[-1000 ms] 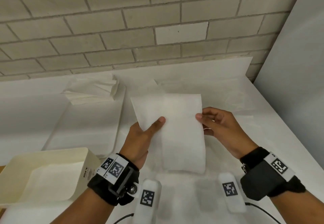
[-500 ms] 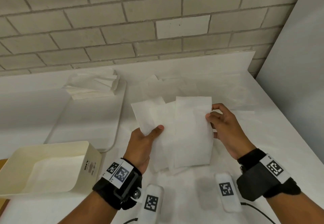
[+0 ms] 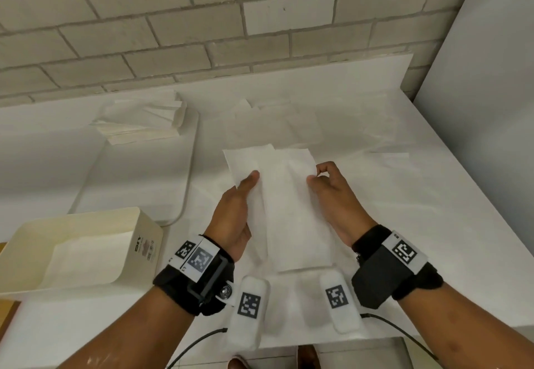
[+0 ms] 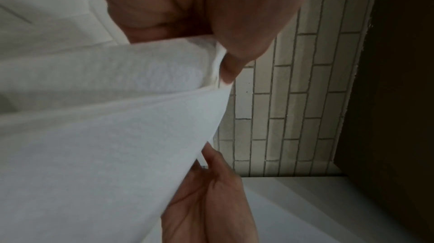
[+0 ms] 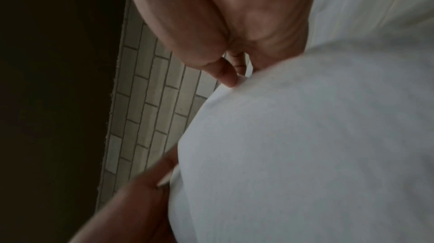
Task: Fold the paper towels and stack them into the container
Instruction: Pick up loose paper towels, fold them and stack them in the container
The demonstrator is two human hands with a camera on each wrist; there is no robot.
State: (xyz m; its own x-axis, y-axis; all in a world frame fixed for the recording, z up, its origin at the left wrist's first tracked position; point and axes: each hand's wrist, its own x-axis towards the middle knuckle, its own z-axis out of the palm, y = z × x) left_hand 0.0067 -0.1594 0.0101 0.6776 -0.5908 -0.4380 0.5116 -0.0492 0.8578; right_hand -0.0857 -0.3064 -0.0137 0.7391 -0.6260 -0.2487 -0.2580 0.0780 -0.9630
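Observation:
A white paper towel (image 3: 284, 209) hangs above the table between both hands, its right part folded over its left. My left hand (image 3: 241, 195) pinches its upper left part with the thumb on top; the left wrist view shows the thumb (image 4: 237, 55) pressing the paper towel (image 4: 105, 135) against fingers beneath. My right hand (image 3: 323, 177) pinches the upper right edge; in the right wrist view a fingertip (image 5: 229, 78) touches the paper towel (image 5: 305, 144) at its edge. The cream container (image 3: 144, 241) stands at lower left with a folded towel (image 3: 86, 258) flat inside.
A stack of unfolded paper towels (image 3: 144, 121) lies on a white tray (image 3: 190, 166) at the back left. More loose towels (image 3: 277, 120) lie flat behind my hands. A brick wall rises behind the table; a white panel stands at the right.
My right hand carried the towel's right edge leftward, over the left part. The towel went from flat and wide to a narrower folded strip. The left hand kept its grip.

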